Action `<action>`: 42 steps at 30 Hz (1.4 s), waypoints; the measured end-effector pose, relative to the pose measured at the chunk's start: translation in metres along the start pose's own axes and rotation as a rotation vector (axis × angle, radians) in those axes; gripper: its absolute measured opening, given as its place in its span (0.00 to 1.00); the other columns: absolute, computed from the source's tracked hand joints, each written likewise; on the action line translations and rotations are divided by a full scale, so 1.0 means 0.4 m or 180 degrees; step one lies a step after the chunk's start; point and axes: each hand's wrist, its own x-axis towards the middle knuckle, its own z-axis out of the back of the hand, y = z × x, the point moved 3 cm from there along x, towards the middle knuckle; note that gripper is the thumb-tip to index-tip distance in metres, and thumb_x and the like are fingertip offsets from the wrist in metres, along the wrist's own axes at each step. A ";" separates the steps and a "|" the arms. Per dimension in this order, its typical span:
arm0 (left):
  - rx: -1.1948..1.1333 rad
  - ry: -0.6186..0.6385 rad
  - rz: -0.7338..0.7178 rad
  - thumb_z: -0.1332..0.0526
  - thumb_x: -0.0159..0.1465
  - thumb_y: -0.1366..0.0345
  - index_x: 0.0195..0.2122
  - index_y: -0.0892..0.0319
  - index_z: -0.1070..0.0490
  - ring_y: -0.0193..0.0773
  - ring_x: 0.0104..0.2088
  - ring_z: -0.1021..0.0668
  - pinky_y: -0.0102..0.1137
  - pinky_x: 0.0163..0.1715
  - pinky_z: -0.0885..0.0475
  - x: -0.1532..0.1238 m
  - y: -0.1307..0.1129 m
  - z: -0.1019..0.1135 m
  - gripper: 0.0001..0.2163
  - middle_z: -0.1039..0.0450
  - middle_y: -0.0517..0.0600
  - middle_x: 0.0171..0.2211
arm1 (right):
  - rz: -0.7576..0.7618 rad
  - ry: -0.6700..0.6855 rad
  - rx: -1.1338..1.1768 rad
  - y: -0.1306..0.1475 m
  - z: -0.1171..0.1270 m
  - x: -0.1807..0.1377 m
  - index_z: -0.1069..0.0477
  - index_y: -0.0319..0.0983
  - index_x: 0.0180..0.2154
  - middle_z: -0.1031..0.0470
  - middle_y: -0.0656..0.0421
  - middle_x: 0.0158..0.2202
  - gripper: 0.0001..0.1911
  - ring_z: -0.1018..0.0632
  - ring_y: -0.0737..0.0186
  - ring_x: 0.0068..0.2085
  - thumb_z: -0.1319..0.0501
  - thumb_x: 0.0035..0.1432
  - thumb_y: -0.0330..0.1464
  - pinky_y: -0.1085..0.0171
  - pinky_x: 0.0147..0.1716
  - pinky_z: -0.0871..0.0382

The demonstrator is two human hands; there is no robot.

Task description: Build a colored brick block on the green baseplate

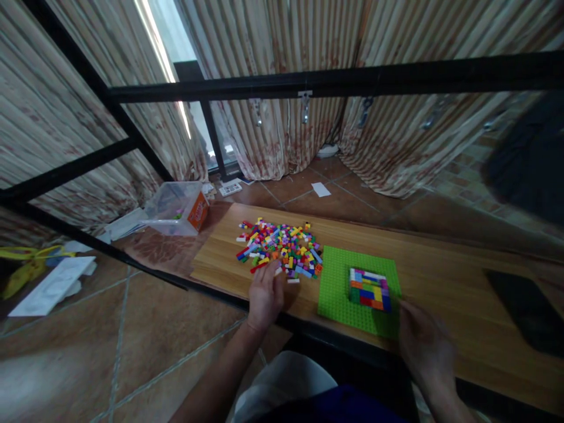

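Observation:
A pile of small coloured bricks [282, 247] lies on the wooden table [440, 276]. To its right sits a green baseplate [337, 294] carrying a block of stacked coloured bricks [370, 289]. My left hand [265, 294] rests at the near edge of the pile, fingers curled down onto the bricks; what they pinch is hidden. My right hand [425, 343] lies at the baseplate's near right corner, its fingers bent inward and blurred, so its hold is unclear.
A clear plastic box [178, 207] with an orange label stands on the floor beyond the table's left end. Black frame bars [335, 82] cross overhead and at left. A dark flat object [524, 308] lies on the table's right. Papers litter the tiled floor.

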 end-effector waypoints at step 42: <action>-0.2798 0.1006 0.2389 0.30 0.51 0.57 0.40 0.59 0.20 0.40 0.39 0.21 0.31 0.38 0.27 -0.038 -0.080 -0.008 0.17 0.20 0.53 0.40 | -0.0016 0.0077 0.0705 0.136 0.031 -0.063 0.26 0.41 0.47 0.22 0.52 0.44 0.13 0.23 0.53 0.46 0.43 0.63 0.37 0.51 0.48 0.29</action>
